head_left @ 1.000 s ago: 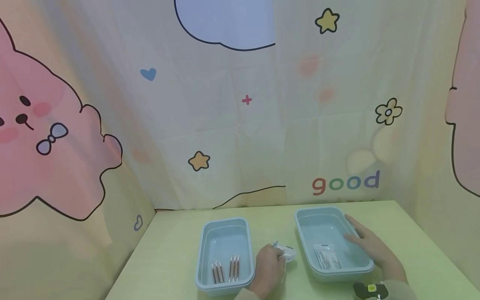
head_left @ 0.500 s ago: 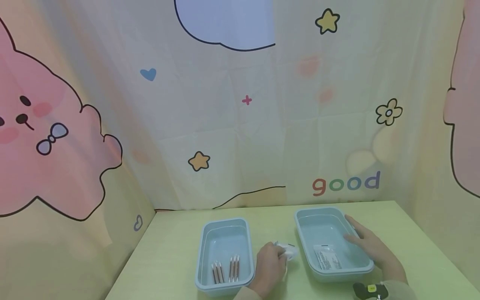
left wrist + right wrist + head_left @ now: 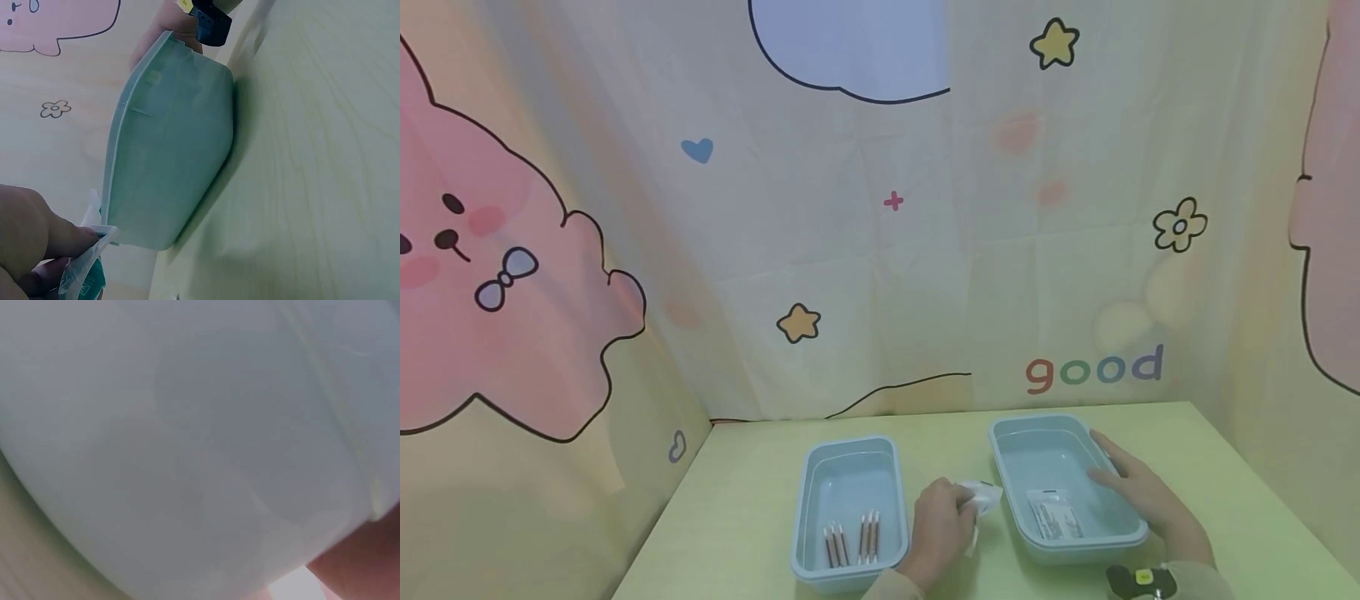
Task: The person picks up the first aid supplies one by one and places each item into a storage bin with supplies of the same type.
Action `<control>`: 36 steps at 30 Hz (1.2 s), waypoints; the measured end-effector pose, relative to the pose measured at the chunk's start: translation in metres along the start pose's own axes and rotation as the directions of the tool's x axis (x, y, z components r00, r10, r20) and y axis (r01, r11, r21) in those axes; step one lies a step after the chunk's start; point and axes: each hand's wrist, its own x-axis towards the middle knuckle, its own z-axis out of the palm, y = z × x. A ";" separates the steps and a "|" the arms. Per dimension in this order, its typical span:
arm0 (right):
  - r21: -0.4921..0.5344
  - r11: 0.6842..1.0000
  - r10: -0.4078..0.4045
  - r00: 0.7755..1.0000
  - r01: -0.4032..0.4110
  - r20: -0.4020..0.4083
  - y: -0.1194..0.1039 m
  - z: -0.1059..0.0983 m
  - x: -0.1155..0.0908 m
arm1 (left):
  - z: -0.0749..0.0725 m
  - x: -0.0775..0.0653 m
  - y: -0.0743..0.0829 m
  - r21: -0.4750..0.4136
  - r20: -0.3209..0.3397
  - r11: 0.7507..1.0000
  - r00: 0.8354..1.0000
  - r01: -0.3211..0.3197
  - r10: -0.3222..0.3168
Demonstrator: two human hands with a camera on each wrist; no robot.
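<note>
My left hand pinches a small crinkled plastic packet between the two trays. In the left wrist view this packet is clear with green printing, held by thumb and fingers close to the tray's rim. My right hand grips the right-hand rim of the light blue plastic tray on the right, thumb over the edge. Inside that tray lies a flat white printed packet. The right wrist view is filled by the tray's blurred side wall.
A second light blue tray stands on the left, holding two groups of cotton swabs with brown sticks and white tips. Both trays sit on a pale yellow-green table. A printed curtain hangs behind the table.
My left hand, with the plastic packet, has shifted slightly to the right and away from me, closer to the right tray. My right hand and both trays have stayed put.
</note>
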 end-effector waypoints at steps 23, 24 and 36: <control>0.019 1.000 0.012 1.000 -0.012 0.011 0.000 0.000 0.000 | -0.006 0.010 0.006 -0.104 -0.006 0.993 0.999 -0.047 0.046; 0.018 1.000 0.010 1.000 -0.010 0.010 0.000 0.000 0.000 | -0.006 0.010 0.006 -0.104 -0.005 0.993 0.999 -0.047 0.047; 0.020 1.000 -0.013 1.000 0.013 -0.001 0.002 0.001 0.000 | -0.004 0.015 0.009 -0.122 -0.002 0.987 0.995 -0.100 0.101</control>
